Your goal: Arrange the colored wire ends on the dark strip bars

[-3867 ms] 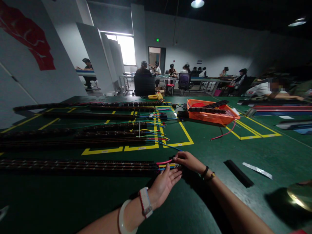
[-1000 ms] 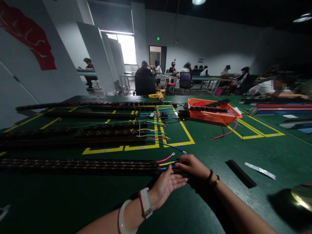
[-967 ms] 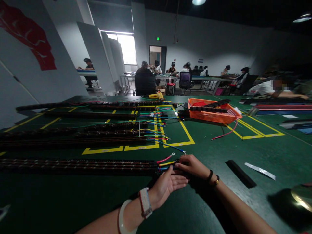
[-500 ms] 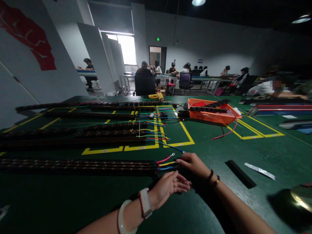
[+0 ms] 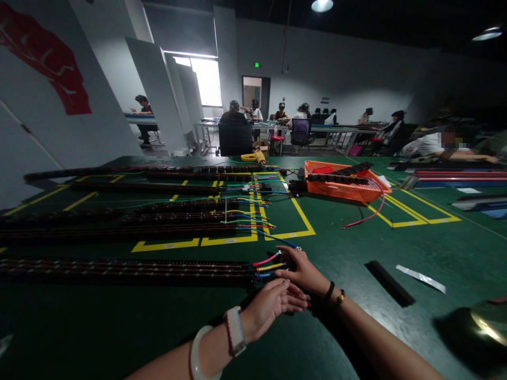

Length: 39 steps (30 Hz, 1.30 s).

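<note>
Along the near left of the table lies a long dark cable bundle (image 5: pixel 158 269). From its right end come a red wire (image 5: pixel 266 259) with a metal lug, a yellow wire (image 5: pixel 271 267) and a blue wire (image 5: pixel 267 275). My right hand (image 5: pixel 299 269) is at these wire ends, thumb and forefinger apart, with the lug ends between or just beside them; contact is unclear. My left hand (image 5: pixel 273 303) rests just below, palm turned up and fingers stretched out, holding nothing. The blue wire's tip is partly hidden by my right hand.
More dark cable bundles (image 5: pixel 178 229) lie behind on the green table. An orange basket (image 5: pixel 340 191) holds black strips. Further back is a yellow heat gun (image 5: pixel 255 157). On the right are a black strip (image 5: pixel 389 283) and a white strip (image 5: pixel 420 278). People sit in the background.
My right hand has shifted slightly left over the wire ends, and its thumb and forefinger have spread from a pinch near the yellow wire's tip. My left hand has hardly moved.
</note>
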Available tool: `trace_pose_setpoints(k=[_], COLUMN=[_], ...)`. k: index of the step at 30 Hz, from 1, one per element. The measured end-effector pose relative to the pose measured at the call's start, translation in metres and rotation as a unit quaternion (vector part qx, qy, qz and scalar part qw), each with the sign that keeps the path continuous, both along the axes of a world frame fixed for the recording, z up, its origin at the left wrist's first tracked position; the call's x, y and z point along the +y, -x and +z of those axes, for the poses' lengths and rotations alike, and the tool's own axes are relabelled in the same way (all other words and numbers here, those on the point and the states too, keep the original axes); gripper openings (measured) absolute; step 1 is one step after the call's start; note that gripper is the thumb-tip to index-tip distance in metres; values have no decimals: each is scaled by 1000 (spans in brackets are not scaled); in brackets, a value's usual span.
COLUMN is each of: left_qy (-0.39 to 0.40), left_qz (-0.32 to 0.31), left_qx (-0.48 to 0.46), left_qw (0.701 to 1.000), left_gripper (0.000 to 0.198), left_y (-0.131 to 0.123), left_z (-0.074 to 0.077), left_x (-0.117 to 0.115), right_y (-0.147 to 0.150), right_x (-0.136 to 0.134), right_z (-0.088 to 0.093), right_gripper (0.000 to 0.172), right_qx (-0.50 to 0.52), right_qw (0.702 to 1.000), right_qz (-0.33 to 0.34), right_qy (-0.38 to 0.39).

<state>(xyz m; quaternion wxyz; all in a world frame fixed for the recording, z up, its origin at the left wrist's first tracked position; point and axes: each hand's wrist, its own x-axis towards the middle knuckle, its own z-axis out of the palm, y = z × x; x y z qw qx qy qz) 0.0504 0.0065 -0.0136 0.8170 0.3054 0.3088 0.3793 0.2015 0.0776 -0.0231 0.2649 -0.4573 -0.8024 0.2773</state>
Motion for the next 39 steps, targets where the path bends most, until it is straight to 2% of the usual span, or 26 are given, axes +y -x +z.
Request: trace_pose_setpoints(k=[3,10,16,24,34,39], left_qy=[-1,-13,-21,6,11,7], left_qz=[-6,-28,-42,-33,-53,-52], left_qx=[4,21,29,11,14,15], left_qw=[1000,999,998,999,998,998], left_gripper=[26,31,35,33,36,37], left_y=[0,1,1,2,3,2], left_z=[1,0,-4,0,3,3], left_x=[0,1,3,3,4,3], right_y=[-1,1,2,6,6,5], right_x=[1,-1,-1,-1,-2,-2], right_z=[-1,-4,1,-1,0,-1], right_gripper=[62,41,39,28,28,34], right_qx=[-4,-30,-43,-32,-56,-66], right_qw=[1000,999,999,999,998,997], right_qz=[8,7,9,-5,6,15], right_qy=[7,-19,-3,-12,20,27])
